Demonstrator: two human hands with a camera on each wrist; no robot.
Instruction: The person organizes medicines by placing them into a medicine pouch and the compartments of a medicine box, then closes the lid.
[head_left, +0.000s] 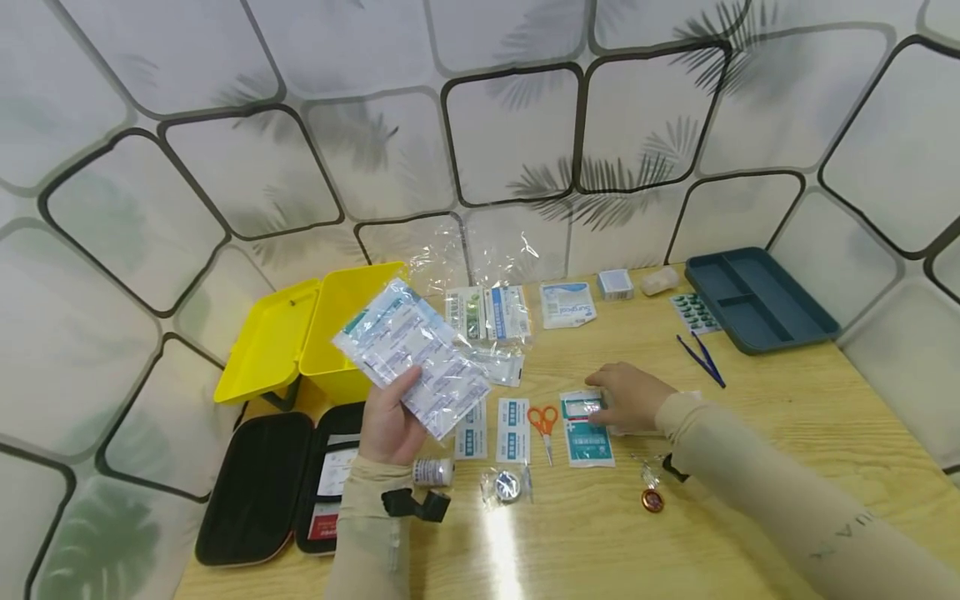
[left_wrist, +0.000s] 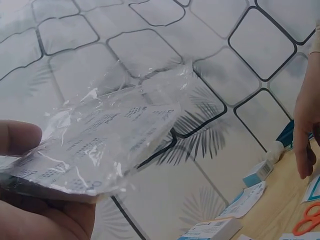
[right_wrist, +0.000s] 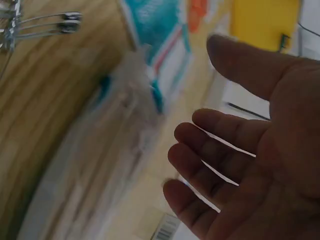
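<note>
My left hand (head_left: 393, 421) grips a clear plastic bag of white printed packets (head_left: 431, 367), thumb on top, held up above the table beside the yellow box. In the left wrist view the bag (left_wrist: 100, 145) lies between thumb and fingers, its loose clear end sticking out. My right hand (head_left: 630, 398) hovers at a teal-and-white packet (head_left: 590, 446), overlapping its edge in the head view. Fingers spread and nothing in the palm, the right hand (right_wrist: 240, 135) shows over a blurred clear packet of thin sticks (right_wrist: 100, 160) in the right wrist view. Safety pins (right_wrist: 45, 25) lie near that packet.
Left are an open yellow box (head_left: 337, 383) and an open black case (head_left: 251, 492). Orange scissors (head_left: 543, 421), a small white bottle (head_left: 433, 472) and a tape roll (head_left: 507, 486) lie centrally. Blue tweezers (head_left: 705, 364), a green pill blister (head_left: 694, 312) and a dark blue tray (head_left: 765, 300) are right.
</note>
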